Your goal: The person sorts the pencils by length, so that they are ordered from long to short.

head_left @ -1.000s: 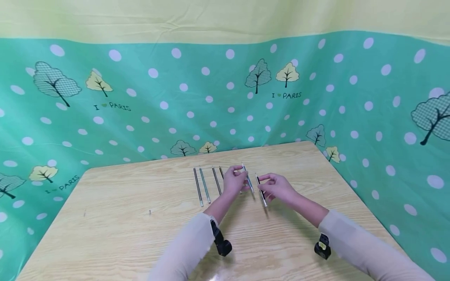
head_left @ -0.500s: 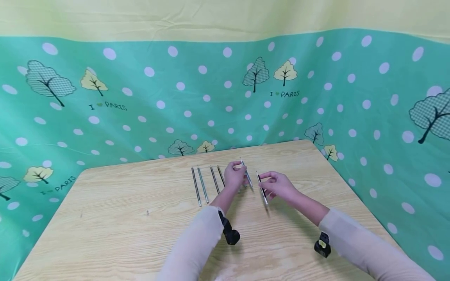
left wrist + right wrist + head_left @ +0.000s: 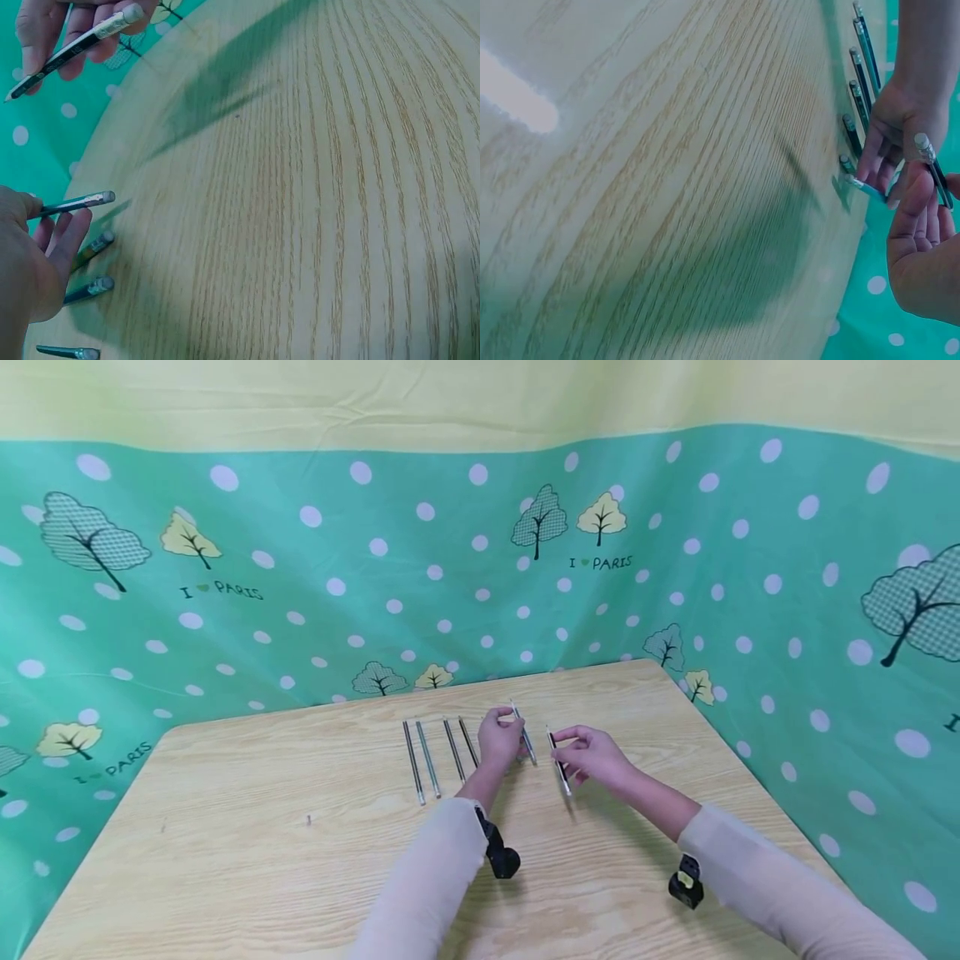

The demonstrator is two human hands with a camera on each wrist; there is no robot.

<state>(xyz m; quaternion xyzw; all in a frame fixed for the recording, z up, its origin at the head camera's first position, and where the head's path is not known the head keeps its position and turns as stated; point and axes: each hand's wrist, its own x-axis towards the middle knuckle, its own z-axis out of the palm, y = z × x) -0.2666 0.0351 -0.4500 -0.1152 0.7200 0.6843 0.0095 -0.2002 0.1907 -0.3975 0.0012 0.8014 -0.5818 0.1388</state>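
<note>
My left hand pinches a blue pencil with a pale eraser end, tilted close over the table. To its right, my right hand holds a black pencil between thumb and fingers, its white eraser end toward me. The left wrist view shows this black pencil raised above its shadow. Left of the left hand lie several more pencils side by side: a dark pencil, a teal pencil and other dark pencils. In the right wrist view, more pencils lie beside the left hand, which hides part of them.
The pencils lie on a light wood-grain table. A green dotted cloth with printed trees hangs behind it and along the right side. A tiny dark bit lies on the table left of the forearms. Black wrist cameras are strapped to both wrists.
My left forearm has swung to the right and forward, and the blue pencil has shifted slightly away from me. My right hand and the black pencil have stayed nearly still. The head view has turned slightly right.
</note>
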